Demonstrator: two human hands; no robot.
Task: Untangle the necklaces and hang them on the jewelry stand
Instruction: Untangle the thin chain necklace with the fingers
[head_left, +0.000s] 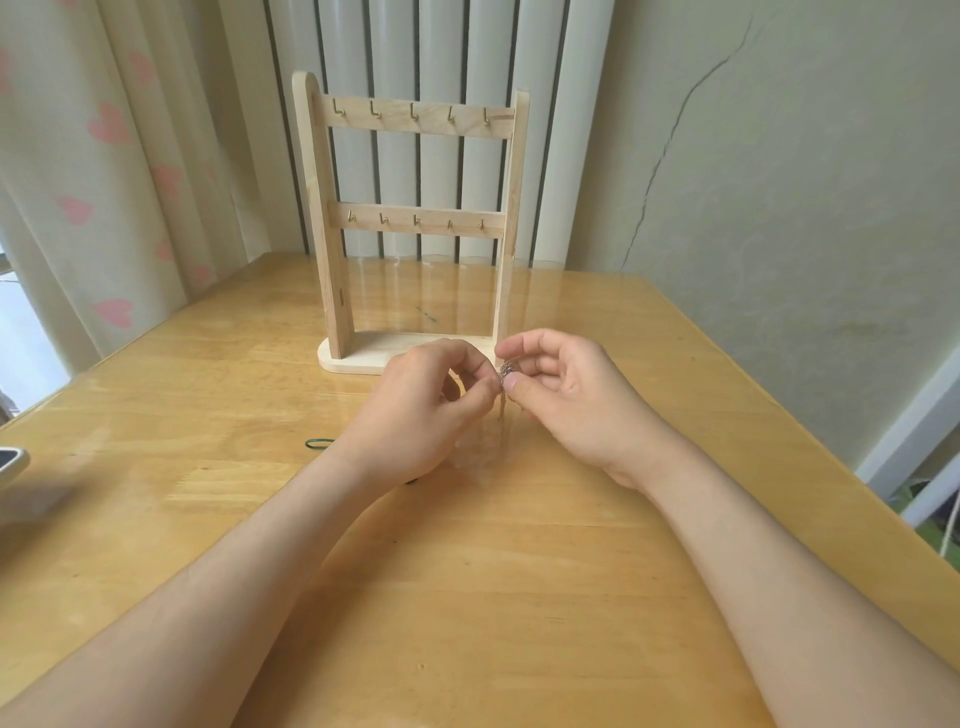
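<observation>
Between hands: thin metal chain (504, 371), knotted, dangling.
Left hand (421, 410): pinches chain.
Right hand (569, 397): pinches chain.
Beyond hands: wooden stand (326, 218).

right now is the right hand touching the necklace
Touching. The head view shows the right hand pinching the knotted top of the necklace, with the rest of the chain hanging below the pinch.

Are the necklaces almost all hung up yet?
Not yet. Nothing looks done: every hook on the jewelry stand is bare. In hand: the left hand and right hand both pinch a tangled chain between them. Left to do: finish untangling, then hang everything.
</observation>
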